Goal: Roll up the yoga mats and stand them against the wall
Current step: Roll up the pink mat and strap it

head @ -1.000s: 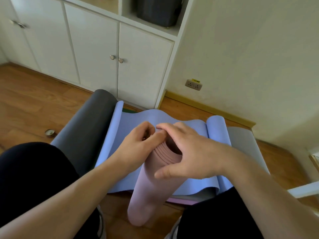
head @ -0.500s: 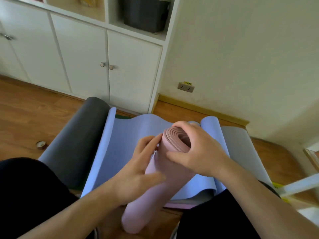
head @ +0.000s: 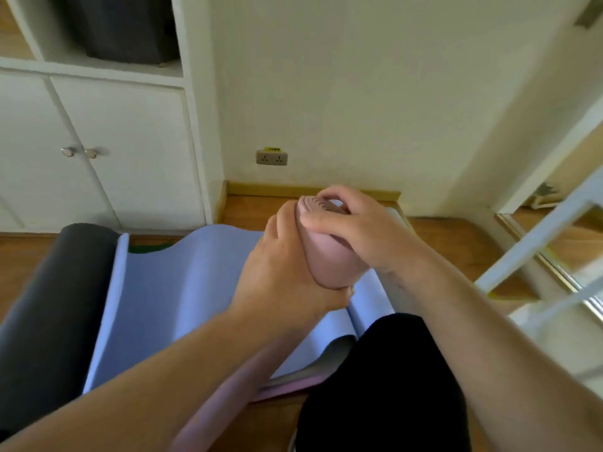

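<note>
Rolled pink mat [head: 329, 256], gripped by left hand [head: 284, 272], right hand [head: 355, 230]

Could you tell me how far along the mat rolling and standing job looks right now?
Done: the pink mat is rolled; its spiral end shows. In hand: the left hand and right hand both grip it, not yet at the wall. Left: the blue mat lies unrolled, and the dark mat remains on the floor.

Bare floor [head: 434, 236] is lying open below the wall [head: 359, 93]; the cabinet [head: 130, 151] is blocking the left, a white frame [head: 535, 243] the right.
</note>
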The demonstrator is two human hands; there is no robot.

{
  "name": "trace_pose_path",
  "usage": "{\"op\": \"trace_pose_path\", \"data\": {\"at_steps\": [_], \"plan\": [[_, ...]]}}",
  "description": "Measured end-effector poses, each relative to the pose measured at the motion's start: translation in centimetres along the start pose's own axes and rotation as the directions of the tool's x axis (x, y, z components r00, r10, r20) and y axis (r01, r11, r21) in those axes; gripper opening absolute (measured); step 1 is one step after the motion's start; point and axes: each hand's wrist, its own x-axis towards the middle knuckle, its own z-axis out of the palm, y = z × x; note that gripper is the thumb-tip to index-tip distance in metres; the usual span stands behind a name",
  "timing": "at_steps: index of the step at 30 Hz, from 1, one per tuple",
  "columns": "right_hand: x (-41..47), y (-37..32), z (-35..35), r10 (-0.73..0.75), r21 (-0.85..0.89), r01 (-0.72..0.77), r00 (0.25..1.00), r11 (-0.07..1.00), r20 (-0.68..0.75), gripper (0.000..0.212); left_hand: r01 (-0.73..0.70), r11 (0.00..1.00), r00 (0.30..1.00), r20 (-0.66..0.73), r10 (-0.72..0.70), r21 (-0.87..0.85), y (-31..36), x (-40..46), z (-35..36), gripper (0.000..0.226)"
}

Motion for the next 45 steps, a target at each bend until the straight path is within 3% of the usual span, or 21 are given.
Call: {"op": "trace_pose_path", "data": {"at_steps": [2, 6, 12, 16, 20, 22, 26, 30, 32, 35, 37, 38, 40, 42, 45], "plan": [[0.2, 1.9, -2.8, 0.054, 0.028, -0.053, 0.997, 0.998, -0.051, 0.048, -0.037, 0.999, 0.997, 0.063, 0.035, 0.022, 1.8, 2.0, 1.9, 0.106], [0.4, 7.3, -8.1, 0.141, 0.132, -0.121, 0.978, 0.984, -0.156, 0.050, -0.108, 0.990, 0.975, 0.206, 0.088, 0.091, 5.7, 5.2, 7.4, 0.101], [-1.8, 16.2, -15.8, 0.239, 0.394, -0.138, 0.946, 0.909, -0.221, 0.031, -0.242, 0.943, 0.891, 0.438, 0.122, 0.229, 11.4, 8.9, 17.1, 0.099], [-2.6, 22.1, -18.2, 0.395, 0.658, -0.160, 0.891, 0.736, -0.225, 0.014, -0.399, 0.863, 0.804, 0.570, 0.168, 0.309, 13.9, 11.3, 22.2, 0.092], [-2.6, 27.8, -16.1, 0.569, 0.846, -0.223, 0.815, 0.484, -0.111, 0.017, -0.467, 0.812, 0.653, 0.756, 0.049, 0.350, 12.8, 12.6, 27.1, 0.095], [-2.6, 30.5, -13.9, 0.618, 0.900, -0.230, 0.785, 0.369, -0.053, 0.019, -0.525, 0.767, 0.610, 0.791, 0.037, 0.369, 11.1, 12.2, 29.6, 0.099], [-2.9, 36.3, -9.3, 0.738, 0.929, -0.277, 0.675, 0.246, 0.006, 0.045, -0.614, 0.713, 0.532, 0.845, 0.057, 0.339, 6.3, 10.1, 34.4, 0.097], [-5.1, 42.4, -8.1, 0.787, 0.909, -0.385, 0.605, 0.161, 0.117, 0.031, -0.589, 0.754, 0.480, 0.876, 0.037, 0.290, 2.4, 7.2, 38.4, 0.096], [-7.9, 45.8, -7.5, 0.841, 0.906, -0.395, 0.534, 0.151, 0.092, 0.026, -0.604, 0.763, 0.434, 0.898, 0.072, 0.230, 1.0, 5.8, 40.3, 0.089], [-13.5, 52.1, -5.3, 0.947, 0.782, -0.571, 0.312, 0.249, -0.073, 0.017, -0.642, 0.746, 0.396, 0.910, 0.125, 0.176, -0.2, 4.6, 42.5, 0.088], [-17.3, 55.6, -3.1, 0.981, 0.620, -0.760, 0.155, 0.195, -0.119, 0.016, -0.654, 0.740, 0.386, 0.910, 0.151, 0.155, -0.6, 4.3, 43.3, 0.093], [-19.0, 56.9, -1.8, 0.987, 0.515, -0.843, 0.115, 0.156, -0.111, 0.018, -0.658, 0.738, 0.384, 0.909, 0.160, 0.148, -0.7, 4.2, 43.6, 0.094], [-21.2, 58.4, 1.0, 0.986, 0.300, -0.939, 0.160, 0.169, -0.054, 0.029, -0.668, 0.731, 0.381, 0.908, 0.174, 0.141, -0.8, 4.2, 43.8, 0.096], [-21.8, 58.4, 3.7, 0.948, 0.060, -0.946, 0.318, 0.317, 0.010, 0.041, -0.672, 0.728, 0.376, 0.910, 0.175, 0.138, -1.1, 4.1, 44.0, 0.098], [-21.5, 58.2, 7.0, 0.859, -0.353, -0.807, 0.512, 0.473, -0.019, 0.053, -0.668, 0.734, 0.369, 0.911, 0.185, 0.122, -1.4, 4.0, 44.0, 0.101]]}}
